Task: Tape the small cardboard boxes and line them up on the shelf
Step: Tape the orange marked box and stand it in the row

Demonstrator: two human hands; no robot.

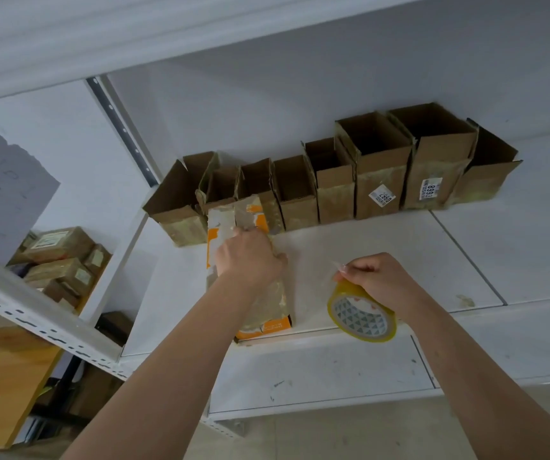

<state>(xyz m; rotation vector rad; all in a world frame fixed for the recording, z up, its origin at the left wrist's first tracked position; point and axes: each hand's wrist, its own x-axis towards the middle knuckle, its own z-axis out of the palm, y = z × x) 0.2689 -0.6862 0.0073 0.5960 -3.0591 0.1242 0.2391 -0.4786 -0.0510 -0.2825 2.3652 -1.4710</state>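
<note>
i see my left hand (248,257) lying on the upper face of a long flat cardboard box (250,270), fingers curled over its far part and thumb at its right edge, gripping it; the box runs from beyond the fingertips back under the wrist toward the shelf's front edge. its surface is worn brown card with torn white patches and orange print. my right hand (378,282) grips a roll of clear yellowish tape (361,315) from above, the roll below the fingers, standing on edge on the white shelf (383,240); thumb and forefinger pinch the loose tape end (335,272) just left of the knuckles. beyond both sets of fingers, a row of open-topped brown cardboard boxes (333,180) stands side by side against the back wall, two bearing white labels.
</note>
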